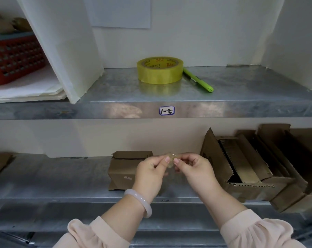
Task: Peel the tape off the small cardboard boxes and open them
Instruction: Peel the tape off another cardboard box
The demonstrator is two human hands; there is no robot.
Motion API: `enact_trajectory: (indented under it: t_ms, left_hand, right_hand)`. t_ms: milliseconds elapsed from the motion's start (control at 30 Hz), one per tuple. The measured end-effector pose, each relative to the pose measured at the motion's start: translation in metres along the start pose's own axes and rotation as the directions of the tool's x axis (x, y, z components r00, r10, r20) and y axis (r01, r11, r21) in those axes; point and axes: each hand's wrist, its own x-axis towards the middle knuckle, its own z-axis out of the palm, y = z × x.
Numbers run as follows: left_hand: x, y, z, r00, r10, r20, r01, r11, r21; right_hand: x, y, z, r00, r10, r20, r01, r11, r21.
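Note:
A small brown cardboard box stands on the lower metal shelf, its top flap lifted a little. In front of it my left hand and my right hand meet. Both pinch a crumpled piece of clear tape between thumb and fingertips. The tape hangs free of the box. My left hand hides the box's right side. A pale bangle sits on my left wrist.
Several opened cardboard boxes lie stacked at the right of the lower shelf. On the upper shelf stand a yellow tape roll and a green pen. A red basket and white foam sheets are upper left.

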Motion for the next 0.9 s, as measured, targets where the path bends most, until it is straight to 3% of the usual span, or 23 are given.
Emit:
enact_trajectory:
  t_ms: [100,200,367,567,633,667,733,800,900]
  left_hand:
    - [-0.001,-0.003,0.0,0.987,0.159,0.035,-0.162,0.936,0.311]
    - [0.003,0.006,-0.004,0.977,0.212,-0.018,-0.183,0.879,0.441]
    - [0.007,0.013,-0.006,0.955,0.294,0.047,-0.282,0.845,0.454]
    - [0.006,0.038,-0.007,0.948,0.153,0.28,-0.201,0.968,0.152]
    - [0.006,0.049,-0.01,0.92,0.156,0.359,-0.24,0.949,0.203]
    - [0.005,0.055,-0.011,0.906,0.199,0.374,-0.321,0.899,0.298]
    - [-0.002,0.075,-0.011,0.832,0.397,0.389,-0.549,0.693,0.468]
    - [-0.01,0.095,-0.007,0.647,0.628,0.432,-0.756,0.454,0.471]
    - [-0.019,0.124,-0.001,0.401,0.818,0.411,-0.875,0.209,0.438]
  right_hand:
    - [0.005,0.002,-0.001,0.999,0.053,0.001,-0.053,0.999,0.004]
    - [0.001,-0.001,0.001,0.996,0.075,0.057,-0.078,0.996,0.039]
    - [0.004,-0.009,0.0,0.993,0.111,0.035,-0.113,0.992,0.059]
    - [-0.001,-0.037,-0.024,0.999,-0.006,0.054,0.006,1.0,-0.007]
    - [-0.005,-0.051,-0.04,0.998,-0.057,0.036,0.058,0.998,-0.027]
    - [-0.008,-0.057,-0.047,0.996,-0.082,0.036,0.082,0.997,-0.001]
    - [-0.018,-0.072,-0.057,0.981,-0.194,0.02,0.194,0.98,0.037]
    - [-0.031,-0.089,-0.062,0.915,-0.399,-0.061,0.399,0.917,-0.022]
    - [-0.048,-0.121,-0.069,0.75,-0.639,-0.169,0.616,0.769,-0.174]
